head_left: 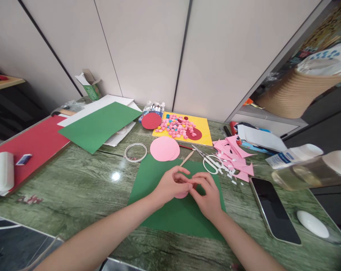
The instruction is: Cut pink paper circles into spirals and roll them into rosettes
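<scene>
My left hand [172, 185] and my right hand [207, 195] meet above a green sheet [176, 222], fingertips pinched together. Between and just below them shows a piece of pink paper [181, 195], largely covered by the fingers. Both hands appear closed on it. Beyond the fingers lie pink paper circles [163, 148], overlapping the green sheet's far edge. A pointed wooden stick [186, 158] and white-handled scissors [212, 164] rest near the right hand.
Small pink paper balls [176, 128] cover a yellow sheet [202, 130] at the back. Pink scraps [235, 156], a phone [274, 210], a mouse [312, 223] and a bottle [300, 175] are to the right. A tape roll [126, 153] and another green sheet [99, 124] lie left.
</scene>
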Tool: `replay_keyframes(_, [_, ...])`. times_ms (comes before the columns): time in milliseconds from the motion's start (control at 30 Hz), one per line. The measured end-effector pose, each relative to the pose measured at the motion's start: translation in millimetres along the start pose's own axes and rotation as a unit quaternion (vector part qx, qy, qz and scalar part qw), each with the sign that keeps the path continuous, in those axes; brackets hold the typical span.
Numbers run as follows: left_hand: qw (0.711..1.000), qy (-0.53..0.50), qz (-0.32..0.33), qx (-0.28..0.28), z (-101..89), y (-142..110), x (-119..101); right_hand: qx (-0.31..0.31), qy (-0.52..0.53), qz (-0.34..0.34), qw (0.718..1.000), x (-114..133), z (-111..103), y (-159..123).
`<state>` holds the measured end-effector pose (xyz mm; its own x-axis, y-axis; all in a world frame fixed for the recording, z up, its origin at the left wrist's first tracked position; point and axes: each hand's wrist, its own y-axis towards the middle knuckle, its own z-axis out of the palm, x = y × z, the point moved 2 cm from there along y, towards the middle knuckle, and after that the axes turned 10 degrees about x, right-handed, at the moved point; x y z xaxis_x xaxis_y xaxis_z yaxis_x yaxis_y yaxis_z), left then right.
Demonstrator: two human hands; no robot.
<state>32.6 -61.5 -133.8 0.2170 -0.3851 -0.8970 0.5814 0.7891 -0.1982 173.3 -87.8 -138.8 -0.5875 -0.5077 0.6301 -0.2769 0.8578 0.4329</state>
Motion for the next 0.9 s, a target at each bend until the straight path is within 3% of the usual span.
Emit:
replay_keyframes(267, [1.000,-0.021,-0.010,0.004,-0.8,0.2,-3.9,0.012,-0.004,-0.042,0.999,-1.8,1.6,-2.2])
replay_keyframes(567, [1.000,-0.001,0.000,0.017,-0.2,-0.1,-0.7,-0.031,-0.017,-0.012,0.999,0.9,0.0,-0.9])
replay_keyframes(900, [1.000,-0.003,-0.017,0.013,1.7,-1.2,-0.5,-0.012,-0.006,0.000,1.000,3.3,-0.4,0.4])
